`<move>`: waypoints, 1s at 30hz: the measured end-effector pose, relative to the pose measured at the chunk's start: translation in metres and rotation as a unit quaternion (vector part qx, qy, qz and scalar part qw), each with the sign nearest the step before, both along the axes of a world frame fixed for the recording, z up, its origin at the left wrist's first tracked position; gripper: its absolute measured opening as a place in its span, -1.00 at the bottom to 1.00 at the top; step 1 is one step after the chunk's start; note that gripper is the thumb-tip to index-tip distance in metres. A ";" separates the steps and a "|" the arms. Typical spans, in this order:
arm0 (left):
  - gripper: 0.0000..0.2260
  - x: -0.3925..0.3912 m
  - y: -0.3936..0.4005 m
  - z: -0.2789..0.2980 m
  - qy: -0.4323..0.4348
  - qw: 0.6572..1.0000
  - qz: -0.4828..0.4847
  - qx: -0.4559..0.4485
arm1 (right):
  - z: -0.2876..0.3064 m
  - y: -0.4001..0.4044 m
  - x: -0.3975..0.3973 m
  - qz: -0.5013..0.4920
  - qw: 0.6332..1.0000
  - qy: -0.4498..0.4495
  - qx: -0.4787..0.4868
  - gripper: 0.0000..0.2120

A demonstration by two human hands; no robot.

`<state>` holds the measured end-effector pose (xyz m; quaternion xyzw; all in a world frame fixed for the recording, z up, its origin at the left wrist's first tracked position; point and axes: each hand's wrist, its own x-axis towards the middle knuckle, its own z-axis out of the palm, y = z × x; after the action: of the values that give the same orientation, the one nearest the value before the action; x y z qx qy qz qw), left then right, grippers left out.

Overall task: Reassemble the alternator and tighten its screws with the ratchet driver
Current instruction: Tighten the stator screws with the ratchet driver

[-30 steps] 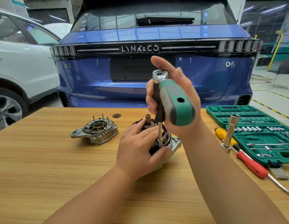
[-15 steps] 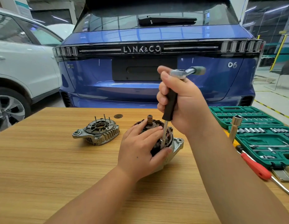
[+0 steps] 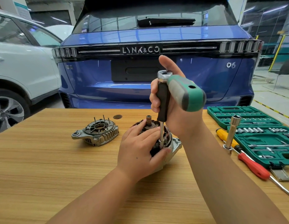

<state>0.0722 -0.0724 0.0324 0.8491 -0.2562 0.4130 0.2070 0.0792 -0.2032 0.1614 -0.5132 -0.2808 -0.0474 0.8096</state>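
So the alternator [image 3: 163,143] sits about mid-table, a bit toward the far edge: cast grey aluminium housing, dull and slightly rough, with coppery windings and a dark laminated ring showing on top, plus a stubby ribbed shaft poking straight up. The left hand [image 3: 137,152] is wrapped over the near side of it, fingers across the top, thumb hooked along the front edge.

The right hand [image 3: 174,107] is closed around the ratchet driver [image 3: 177,92]. It has a chunky teal and grey rubbery handle sticking out toward the camera, a shiny chrome ratchet head, then a black sleeve and a thin bright steel shank going straight down into the windings side of the housing. Can't make out the screw itself.

Off to the left, well apart, lies the other housing half [image 3: 96,132]: finned casting, a few thin pins standing up from it.

On the right there's an open green plastic socket case [image 3: 257,135], a chrome socket extension [image 3: 232,133] standing upright, and two screwdrivers, one yellow-handled [image 3: 221,133] and one red [image 3: 253,166].

The table [image 3: 43,167] is pale wood-grain laminate, matte. Behind it a glossy blue car [image 3: 156,46] badged LYNK&CO, and a white car [image 3: 24,67] at left, all in a garage-type hall.
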 end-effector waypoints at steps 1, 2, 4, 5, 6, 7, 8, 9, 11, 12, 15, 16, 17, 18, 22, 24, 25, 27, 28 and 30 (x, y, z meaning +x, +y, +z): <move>-0.57 0.000 0.000 0.000 0.000 1.000 0.001 0.001 | 0.000 0.000 0.003 -0.020 1.000 0.012 -0.012 -0.54; -0.58 0.000 0.000 0.000 -0.001 1.000 0.000 0.000 | -0.001 0.000 0.003 -0.034 0.999 0.004 -0.017 -0.55; -0.58 0.001 -0.001 0.000 -0.005 1.000 -0.001 -0.002 | 0.002 0.001 -0.001 -0.030 0.999 0.021 -0.018 -0.52; -0.58 0.001 -0.001 0.000 -0.005 1.000 -0.001 -0.002 | 0.001 0.000 -0.001 -0.013 1.000 0.025 -0.010 -0.55; -0.58 0.001 -0.001 0.000 -0.002 1.000 0.000 -0.002 | 0.000 0.001 -0.004 -0.003 1.000 0.010 0.009 -0.64; -0.58 0.000 0.000 0.000 0.004 1.000 0.002 0.000 | -0.001 0.003 -0.007 0.007 1.000 -0.006 0.030 -0.72; -0.57 0.000 0.000 0.000 0.013 1.000 0.006 0.003 | -0.002 0.004 -0.010 -0.017 0.999 -0.016 0.041 -0.75; -0.57 0.000 0.000 0.001 0.023 1.000 0.010 0.006 | -0.002 0.005 -0.012 -0.055 0.997 -0.016 0.043 -0.77; -0.56 -0.001 0.000 0.001 0.034 0.999 0.013 0.010 | -0.002 0.004 -0.008 -0.146 0.989 -0.008 0.029 -0.89; -0.56 -0.001 0.000 0.001 0.034 0.999 0.012 0.010 | -0.002 0.001 -0.005 -0.158 0.987 0.004 0.020 -0.90; -0.56 -0.001 0.000 0.001 0.024 1.000 0.010 0.006 | 0.000 -0.003 -0.005 -0.044 0.998 0.033 0.034 -0.95; -0.56 0.000 0.000 0.001 0.019 1.000 0.010 0.005 | -0.001 -0.003 -0.005 -0.016 0.999 0.016 0.044 -0.84; -0.56 0.001 0.000 0.000 0.014 1.000 0.010 0.005 | -0.003 -0.003 -0.005 -0.004 0.999 -0.014 0.040 -0.75; -0.57 0.001 0.000 -0.001 0.011 1.000 0.009 0.006 | -0.006 -0.001 -0.005 -0.019 0.998 -0.056 0.030 -0.69; -0.57 0.001 -0.001 -0.001 0.010 1.000 0.002 0.005 | -0.010 0.005 -0.006 -0.033 0.989 -0.142 0.006 -0.63; -0.57 0.000 -0.001 0.000 0.013 1.000 0.004 0.004 | -0.010 0.005 -0.007 -0.020 0.991 -0.129 0.019 -0.63; -0.57 0.000 -0.001 0.000 0.013 1.000 0.004 0.003 | -0.011 0.004 -0.007 -0.008 0.992 -0.120 0.028 -0.64; -0.57 -0.001 -0.001 0.000 0.005 1.000 0.004 0.000 | -0.010 0.002 -0.008 0.039 0.993 -0.097 0.054 -0.62; -0.57 -0.001 -0.001 0.001 -0.001 1.000 0.005 -0.001 | -0.009 0.000 -0.008 0.064 0.992 -0.082 0.066 -0.64; -0.57 -0.002 -0.002 0.002 -0.007 1.000 0.008 -0.001 | -0.006 -0.002 -0.008 0.086 0.992 -0.062 0.068 -0.64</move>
<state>0.0706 -0.0744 0.0341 0.8480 -0.2504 0.4208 0.2029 0.0715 -0.2053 0.1555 -0.4268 -0.3697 -0.0279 0.8248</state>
